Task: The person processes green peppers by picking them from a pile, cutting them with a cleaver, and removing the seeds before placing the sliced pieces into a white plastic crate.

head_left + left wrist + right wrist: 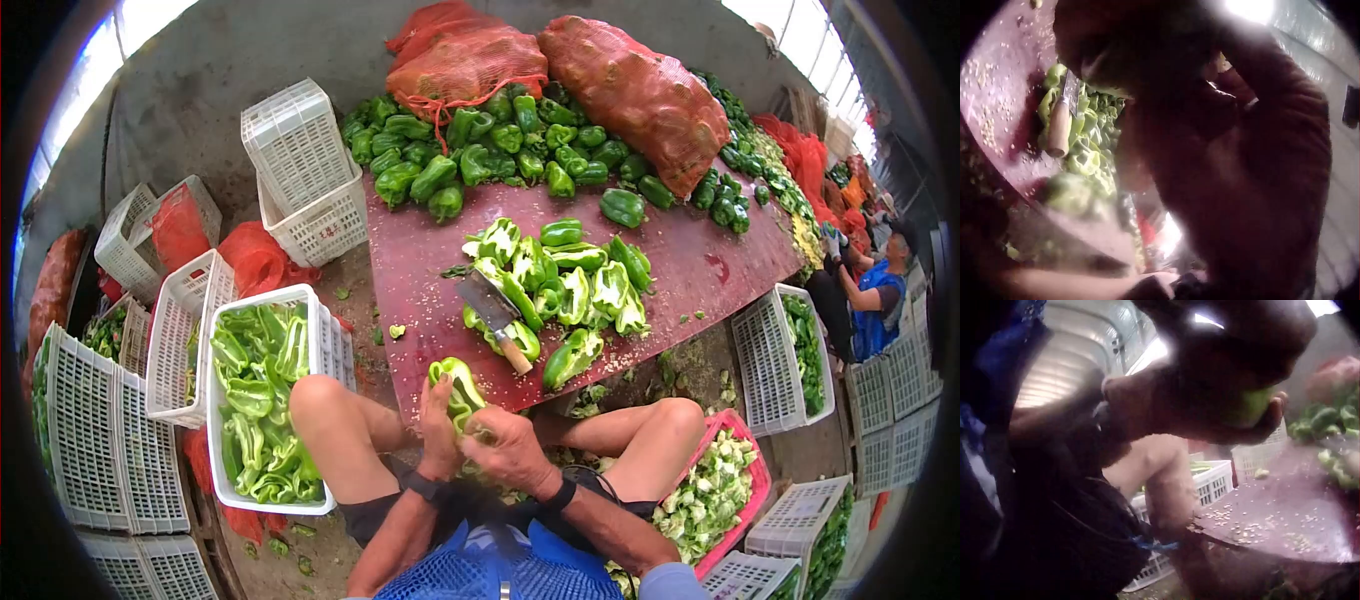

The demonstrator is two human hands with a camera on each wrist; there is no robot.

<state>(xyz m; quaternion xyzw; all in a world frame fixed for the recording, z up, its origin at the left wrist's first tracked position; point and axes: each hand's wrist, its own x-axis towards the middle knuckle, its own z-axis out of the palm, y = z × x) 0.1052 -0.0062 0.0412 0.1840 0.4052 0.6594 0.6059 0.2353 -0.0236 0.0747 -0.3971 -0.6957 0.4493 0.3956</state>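
My left hand (pixel 436 432) grips a cut green pepper (pixel 460 388) just off the near edge of the table, its pale inside showing. Curled fingers of my right hand (pixel 512 455) pinch at the pepper's near end; what lies between those fingertips is hidden. A cleaver (pixel 488 303) with a wooden handle lies on several cut peppers (pixel 575 290) beyond both hands. The left wrist view shows the cleaver's handle (pixel 1058 128) beside cut peppers, with the left hand dark in front. In the right wrist view, part of the held pepper (pixel 1246 407) shows between the hands.
Whole peppers (pixel 435 180) and red mesh sacks (pixel 640 95) crowd the red table's (pixel 440 270) far side. A white crate (pixel 215 420) of cut peppers stands left, a pink basket (pixel 765 480) of pepper cores right. Another person (pixel 875 300) sits at far right.
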